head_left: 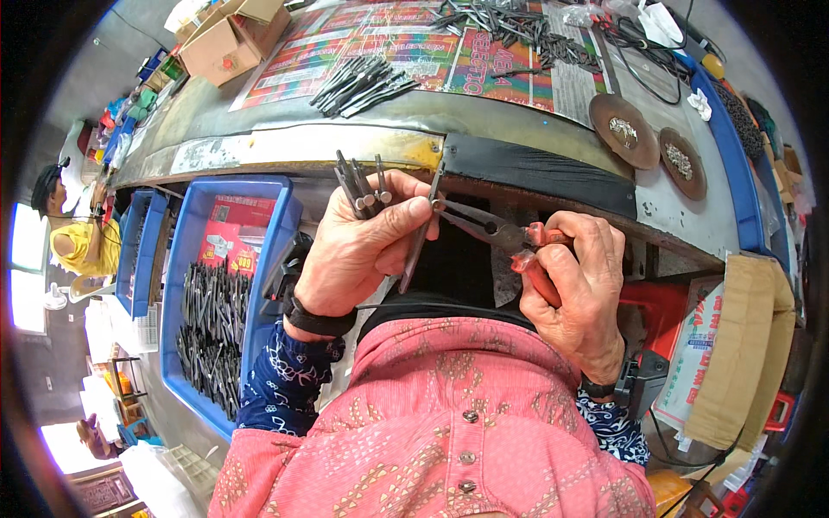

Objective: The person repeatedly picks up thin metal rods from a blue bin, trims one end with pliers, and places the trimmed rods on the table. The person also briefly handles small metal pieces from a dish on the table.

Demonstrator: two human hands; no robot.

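My left hand (345, 250) is closed around a bundle of dark metal pieces (360, 192) with round silvery studs. Between its thumb and fingers it also pinches a single dark, narrow metal piece (417, 246), held apart from the bundle. My right hand (587, 281) grips pliers (505, 235) with red handles. Their long jaws point left, and the tips meet the single piece beside my left thumb. Whether the jaws are clamped on it I cannot tell. Both hands are above my lap, in front of the bench edge.
On the bench (414, 112) lie a pile of dark strips (363, 85) and more dark parts (518, 34). Two brown dishes (611, 148) hold small pale bits. A blue bin (175, 285) full of dark pieces stands left. Cardboard (743, 345) is at right; another person (82, 246) sits far left.
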